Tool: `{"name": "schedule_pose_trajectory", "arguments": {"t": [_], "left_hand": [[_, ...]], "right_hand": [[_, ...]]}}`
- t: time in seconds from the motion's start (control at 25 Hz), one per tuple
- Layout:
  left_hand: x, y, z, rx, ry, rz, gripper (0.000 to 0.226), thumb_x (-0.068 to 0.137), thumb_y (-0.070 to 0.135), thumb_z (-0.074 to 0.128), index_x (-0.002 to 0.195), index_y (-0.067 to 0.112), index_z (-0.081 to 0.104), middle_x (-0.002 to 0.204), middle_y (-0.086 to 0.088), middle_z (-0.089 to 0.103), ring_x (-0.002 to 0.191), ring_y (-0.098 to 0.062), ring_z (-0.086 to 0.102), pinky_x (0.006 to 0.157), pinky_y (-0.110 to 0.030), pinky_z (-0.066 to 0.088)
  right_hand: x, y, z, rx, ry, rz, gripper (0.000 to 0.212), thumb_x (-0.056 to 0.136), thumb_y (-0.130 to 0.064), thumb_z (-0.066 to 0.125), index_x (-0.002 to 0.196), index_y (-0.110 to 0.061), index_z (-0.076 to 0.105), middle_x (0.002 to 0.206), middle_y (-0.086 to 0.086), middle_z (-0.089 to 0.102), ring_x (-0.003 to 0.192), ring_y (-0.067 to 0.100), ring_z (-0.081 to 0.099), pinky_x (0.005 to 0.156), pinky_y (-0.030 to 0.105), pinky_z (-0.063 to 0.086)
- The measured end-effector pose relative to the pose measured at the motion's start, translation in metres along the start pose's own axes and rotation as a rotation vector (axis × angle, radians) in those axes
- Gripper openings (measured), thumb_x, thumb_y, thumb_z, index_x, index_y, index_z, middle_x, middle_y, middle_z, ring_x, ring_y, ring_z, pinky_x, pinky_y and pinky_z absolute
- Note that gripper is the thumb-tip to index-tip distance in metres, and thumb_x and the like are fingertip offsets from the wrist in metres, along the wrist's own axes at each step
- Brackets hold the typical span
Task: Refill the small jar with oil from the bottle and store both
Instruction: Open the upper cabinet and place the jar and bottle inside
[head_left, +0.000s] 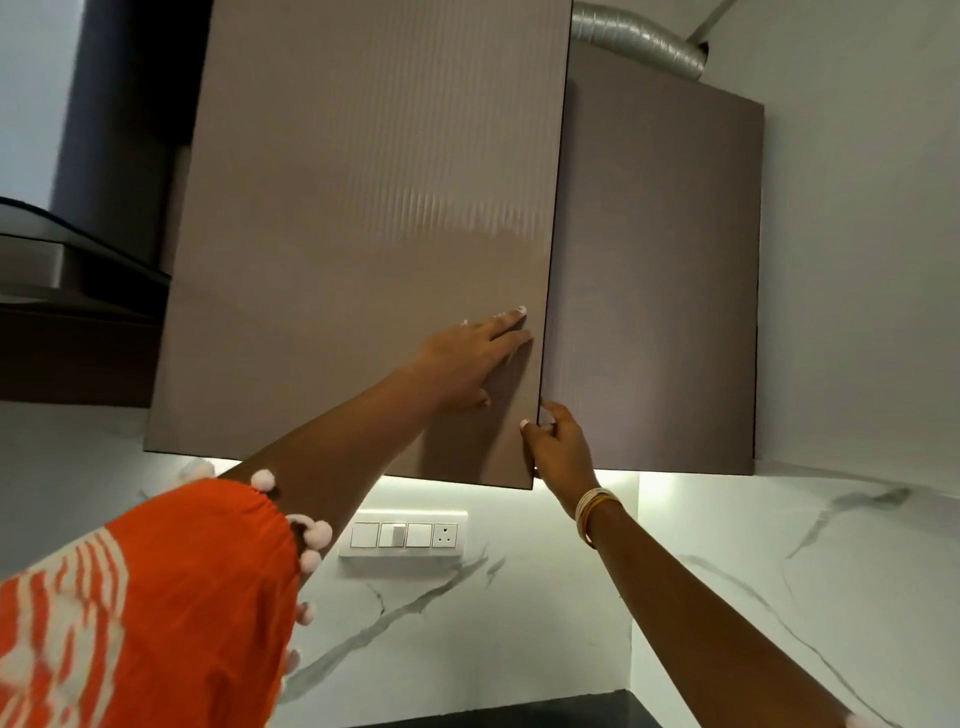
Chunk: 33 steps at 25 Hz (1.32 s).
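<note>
Head view: my left hand (470, 358) lies flat-fingered on the cabinet door (363, 234), my right hand (558, 441) pinches its five-o'clock edge; jar and bottle unseen, so move it gently.

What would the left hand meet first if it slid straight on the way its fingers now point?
The left hand lies flat on the cabinet door, fingers pointing up and right. It would likely meet the door's right edge first, then the neighbouring door.
</note>
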<state>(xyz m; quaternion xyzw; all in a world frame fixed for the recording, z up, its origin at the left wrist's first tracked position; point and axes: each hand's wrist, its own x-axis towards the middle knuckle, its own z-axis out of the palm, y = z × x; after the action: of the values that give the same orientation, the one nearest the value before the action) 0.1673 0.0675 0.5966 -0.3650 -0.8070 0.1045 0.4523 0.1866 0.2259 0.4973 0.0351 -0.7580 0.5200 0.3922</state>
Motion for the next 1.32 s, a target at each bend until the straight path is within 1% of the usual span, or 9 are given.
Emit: {"name": "schedule_pose_trajectory", "arguments": {"t": [0.08,0.2,0.32,0.48,0.72,0.92,1.08,1.2,1.32], "left_hand": [[0.013,-0.004,0.022,0.012,-0.014,-0.006,0.098,0.081,0.031,0.074,0.154,0.018,0.009,0.163,-0.002,-0.003,0.149,-0.023,0.012,0.116,-0.042,0.025],[0.030,-0.011,0.049,0.050,-0.043,-0.007,0.096,0.083,0.031,0.072,0.154,0.015,0.009,0.163,-0.004,-0.002,0.150,-0.023,0.010,0.116,-0.042,0.023],[0.037,-0.017,0.072,0.046,-0.009,-0.025,0.093,0.084,0.030,0.071,0.153,0.014,0.010,0.163,-0.005,0.000,0.149,-0.024,0.011,0.116,-0.042,0.022],[0.028,-0.025,0.094,0.011,-0.011,-0.036,0.092,0.083,0.025,0.072,0.153,0.014,0.013,0.163,-0.005,0.002,0.149,-0.023,0.013,0.117,-0.039,0.021],[0.008,-0.042,0.122,-0.031,-0.022,-0.062,0.088,0.083,0.014,0.070,0.153,0.016,0.017,0.163,-0.003,0.003,0.149,-0.022,0.012,0.117,-0.038,0.022],[-0.002,-0.046,0.127,-0.026,-0.058,-0.083,0.086,0.086,0.015,0.067,0.153,0.018,0.014,0.163,-0.001,-0.001,0.150,-0.021,0.008,0.117,-0.039,0.019],[-0.012,-0.038,0.118,0.079,-0.072,-0.155,0.078,0.090,0.032,0.060,0.152,0.025,0.012,0.163,-0.005,-0.008,0.150,-0.027,-0.002,0.116,-0.051,0.018],[-0.031,-0.041,0.102,0.170,-0.046,-0.216,0.074,0.093,0.047,0.045,0.153,0.028,0.005,0.162,-0.010,-0.012,0.149,-0.033,-0.008,0.114,-0.063,0.009],[-0.064,-0.044,0.076,0.225,-0.069,-0.254,0.074,0.094,0.054,0.037,0.154,0.027,0.002,0.163,-0.010,-0.009,0.150,-0.033,-0.005,0.113,-0.066,0.005]], "right_hand": [[0.017,0.015,0.008,-0.043,0.093,0.033,0.050,0.093,-0.028,0.059,0.137,-0.014,0.040,0.114,0.017,0.063,0.100,0.032,0.062,0.093,0.046,0.053],[0.038,0.027,0.020,-0.171,0.251,-0.018,0.063,0.084,-0.028,0.071,0.138,-0.015,0.039,0.128,0.017,0.053,0.111,0.034,0.057,0.095,0.043,0.051],[0.057,0.027,0.030,-0.314,0.328,-0.065,0.064,0.082,-0.026,0.074,0.136,-0.015,0.041,0.128,0.018,0.051,0.112,0.036,0.056,0.093,0.043,0.052],[0.071,0.035,0.038,-0.413,0.352,-0.007,0.062,0.079,-0.031,0.076,0.130,-0.012,0.044,0.124,0.019,0.053,0.108,0.038,0.057,0.091,0.045,0.053],[0.090,0.043,0.046,-0.460,0.329,0.009,0.056,0.077,-0.036,0.077,0.117,-0.010,0.049,0.114,0.019,0.054,0.102,0.040,0.058,0.086,0.050,0.054],[0.091,0.039,0.050,-0.565,0.328,0.019,0.055,0.079,-0.038,0.073,0.116,-0.006,0.048,0.115,0.020,0.054,0.103,0.041,0.057,0.084,0.049,0.054],[0.070,0.044,0.060,-0.856,0.282,-0.188,0.052,0.086,-0.040,0.060,0.123,-0.007,0.046,0.115,0.017,0.053,0.103,0.035,0.054,0.083,0.046,0.052],[0.060,0.043,0.063,-0.926,0.182,-0.293,0.062,0.085,-0.040,0.057,0.136,-0.011,0.037,0.126,0.017,0.048,0.111,0.035,0.051,0.087,0.046,0.049],[0.039,0.031,0.067,-0.942,0.072,-0.347,0.071,0.087,-0.043,0.053,0.145,-0.013,0.027,0.143,0.018,0.038,0.125,0.036,0.043,0.095,0.050,0.044]]}}
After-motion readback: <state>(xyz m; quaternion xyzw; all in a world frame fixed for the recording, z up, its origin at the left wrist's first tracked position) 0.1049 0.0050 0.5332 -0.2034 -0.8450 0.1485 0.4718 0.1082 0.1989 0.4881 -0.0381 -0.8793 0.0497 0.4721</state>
